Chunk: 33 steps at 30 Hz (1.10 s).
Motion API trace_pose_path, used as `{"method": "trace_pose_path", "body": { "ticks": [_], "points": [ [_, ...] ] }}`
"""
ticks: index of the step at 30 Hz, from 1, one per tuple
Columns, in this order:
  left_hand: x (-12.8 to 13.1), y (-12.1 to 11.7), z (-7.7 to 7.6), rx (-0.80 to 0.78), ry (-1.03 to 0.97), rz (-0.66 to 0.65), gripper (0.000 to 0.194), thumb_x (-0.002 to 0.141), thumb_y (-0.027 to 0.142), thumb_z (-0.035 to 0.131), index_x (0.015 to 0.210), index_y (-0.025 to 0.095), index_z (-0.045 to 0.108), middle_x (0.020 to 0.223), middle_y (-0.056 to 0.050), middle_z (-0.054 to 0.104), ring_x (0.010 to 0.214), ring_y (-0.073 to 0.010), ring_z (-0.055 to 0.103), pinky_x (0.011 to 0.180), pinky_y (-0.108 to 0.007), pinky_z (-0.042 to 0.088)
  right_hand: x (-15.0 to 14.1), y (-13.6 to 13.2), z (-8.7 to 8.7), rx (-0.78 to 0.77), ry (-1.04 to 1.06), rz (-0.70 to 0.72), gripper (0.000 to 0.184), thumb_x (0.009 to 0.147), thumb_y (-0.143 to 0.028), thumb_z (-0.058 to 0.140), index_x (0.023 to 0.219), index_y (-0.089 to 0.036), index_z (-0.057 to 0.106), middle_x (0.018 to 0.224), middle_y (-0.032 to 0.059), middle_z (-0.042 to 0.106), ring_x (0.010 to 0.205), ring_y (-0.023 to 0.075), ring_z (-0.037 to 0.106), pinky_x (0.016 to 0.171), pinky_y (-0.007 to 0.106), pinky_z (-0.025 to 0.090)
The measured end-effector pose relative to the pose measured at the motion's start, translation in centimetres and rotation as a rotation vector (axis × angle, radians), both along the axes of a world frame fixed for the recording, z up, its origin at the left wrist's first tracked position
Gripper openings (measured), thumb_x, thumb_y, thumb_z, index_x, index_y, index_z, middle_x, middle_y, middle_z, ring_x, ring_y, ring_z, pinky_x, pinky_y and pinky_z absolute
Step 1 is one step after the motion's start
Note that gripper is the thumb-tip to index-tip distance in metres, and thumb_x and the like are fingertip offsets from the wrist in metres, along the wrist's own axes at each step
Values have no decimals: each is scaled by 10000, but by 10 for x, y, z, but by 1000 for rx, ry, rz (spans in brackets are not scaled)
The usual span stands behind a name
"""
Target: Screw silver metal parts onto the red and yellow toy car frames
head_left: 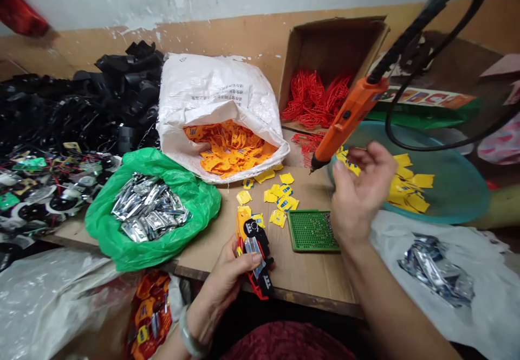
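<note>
Currently left hand [225, 284] clamps the black-and-red plastic assembly [258, 257] near the table edge, long axis roughly fore-aft; open right hand [361, 192], fingers spread, sits just beside the orange electric screwdriver [349, 121], tip angled down-left

Single head-worn camera, viewing forward and down from the person's own position, sits close above the left hand [229, 278] and right hand [359, 192], facing across a wooden workbench [309, 278] toward a plastered wall [203, 29] along the frame's far edge
</note>
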State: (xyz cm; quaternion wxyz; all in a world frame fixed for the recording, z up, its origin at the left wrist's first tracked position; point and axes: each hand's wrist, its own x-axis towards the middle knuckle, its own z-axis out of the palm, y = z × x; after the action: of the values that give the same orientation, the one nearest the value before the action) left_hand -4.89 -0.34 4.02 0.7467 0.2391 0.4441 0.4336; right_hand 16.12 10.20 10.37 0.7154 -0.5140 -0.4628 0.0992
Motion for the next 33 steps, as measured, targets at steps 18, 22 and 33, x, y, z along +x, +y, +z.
{"method": "trace_pose_path", "body": {
  "ticks": [18,22,33],
  "points": [
    [16,6,7,210,283,131,581,576,198,907,1084,172,628,964,-58,771,818,-219,703,761,-309,565,-52,-86,-33,-833,109,739,209,684,-277,753,772,-200,579,701,-22,590,649,141,540,609,269,449],
    [10,3,14,256,244,46,644,587,210,932,1154,187,627,1027,-68,767,882,-236,712,776,-304,567,-49,-84,-34,-836,343,849,388,598,-303,853,772,-222,515,655,-65,536,586,111,502,548,232,425],
    [-6,-2,16,262,180,-36,583,723,317,876,1253,195,665,1158,-84,750,1062,-277,666,915,-335,533,-54,-84,-32,-824,383,932,360,672,-322,834,780,-231,503,682,-50,572,628,126,551,568,232,462]
  ]
}}
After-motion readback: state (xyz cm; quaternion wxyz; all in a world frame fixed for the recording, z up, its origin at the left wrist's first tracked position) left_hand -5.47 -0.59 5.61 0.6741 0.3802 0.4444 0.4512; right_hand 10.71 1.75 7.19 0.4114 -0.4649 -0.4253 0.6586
